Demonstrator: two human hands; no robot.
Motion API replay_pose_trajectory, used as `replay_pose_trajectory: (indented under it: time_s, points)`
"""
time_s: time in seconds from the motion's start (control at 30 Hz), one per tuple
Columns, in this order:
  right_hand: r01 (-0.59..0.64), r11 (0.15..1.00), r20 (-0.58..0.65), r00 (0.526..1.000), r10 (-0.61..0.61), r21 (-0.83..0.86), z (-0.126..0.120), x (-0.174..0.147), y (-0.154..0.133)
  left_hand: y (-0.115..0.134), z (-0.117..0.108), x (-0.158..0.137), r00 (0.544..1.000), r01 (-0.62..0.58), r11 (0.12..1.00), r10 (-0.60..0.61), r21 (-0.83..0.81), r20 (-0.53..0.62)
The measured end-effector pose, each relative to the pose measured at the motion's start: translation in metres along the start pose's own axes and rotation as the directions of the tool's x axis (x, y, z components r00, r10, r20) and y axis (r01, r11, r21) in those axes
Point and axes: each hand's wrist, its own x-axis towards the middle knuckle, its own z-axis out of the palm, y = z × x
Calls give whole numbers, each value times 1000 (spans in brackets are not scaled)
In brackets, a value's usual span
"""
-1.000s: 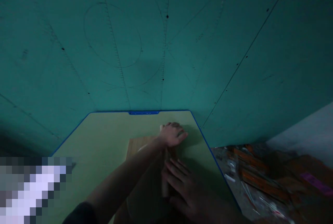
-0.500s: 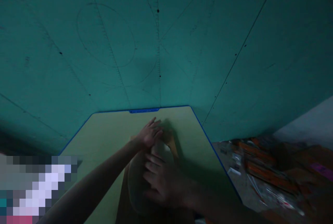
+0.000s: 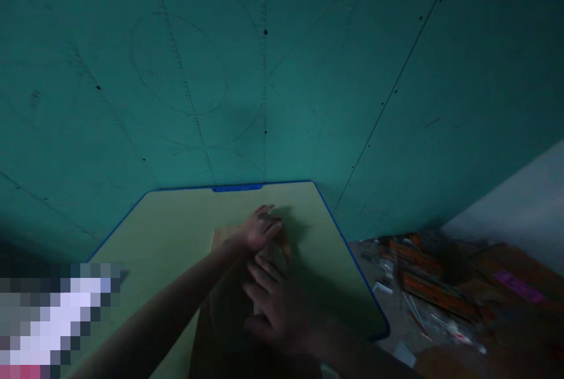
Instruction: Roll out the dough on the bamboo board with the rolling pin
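My left hand [image 3: 261, 230] lies over the far end of a brown wooden board [image 3: 222, 234], its fingers stretched out and slightly bent, with the thumb side apart. Nearer to me, my right hand [image 3: 271, 302] rests with spread, curved fingers over a pale rounded thing [image 3: 229, 305] on the board. Deep shadow and my arms cover much of this thing, so its kind cannot be told. Under the board is a pale tabletop [image 3: 185, 214] with a blue edge. Neither hand shows a clear grip on anything.
A green wall [image 3: 299, 85] with pencil lines, arcs and dark dots rises behind the tabletop. On the floor at right lie orange pieces [image 3: 440, 297], clear plastic wrapping [image 3: 449, 326] and a brown box [image 3: 506, 267] with a pink label. The lower left corner is pixelated.
The view has shifted slightly, moving the tabletop and floor items left. The left hand sits slightly farther right over the board. The light patch between the hands has darkened.
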Motion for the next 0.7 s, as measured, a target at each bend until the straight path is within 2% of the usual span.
replay_pose_trajectory:
  time_s: [0.1, 0.17, 0.23, 0.33, 0.43, 0.5, 0.6, 0.7]
  points:
    - [94, 995, -43, 995, -95, -34, 4, 25, -11, -27, -12, -34, 1000, 7, 1000, -7, 6, 20]
    - [101, 994, -55, 993, -103, -34, 2, 27, -11, -30, -14, -39, 1000, 14, 1000, -15, 9, 27]
    - [44, 999, -56, 997, -45, -5, -1, 14, -6, -18, -10, -27, 999, 8, 1000, -8, 6, 32]
    - [-85, 996, -48, 995, 86, 25, -6, -20, 8, 17, 3, 9, 999, -20, 1000, 20, -5, 32]
    - [-206, 978, -40, 978, 207, 28, -5, -55, 22, 56, 14, 45, 1000, -25, 1000, 25, -11, 15]
    - [-276, 961, -35, 960, 277, 35, -2, -69, 27, 73, 18, 59, 1000, -9, 1000, 9, -7, 1]
    - [-305, 951, -32, 951, 307, 40, 3, -70, 24, 76, 20, 61, 1000, -1, 1000, 1, -3, 0]
    - [-247, 969, -44, 968, 248, 31, 5, -53, 10, 50, 14, 36, 1000, -16, 1000, 17, -15, 16]
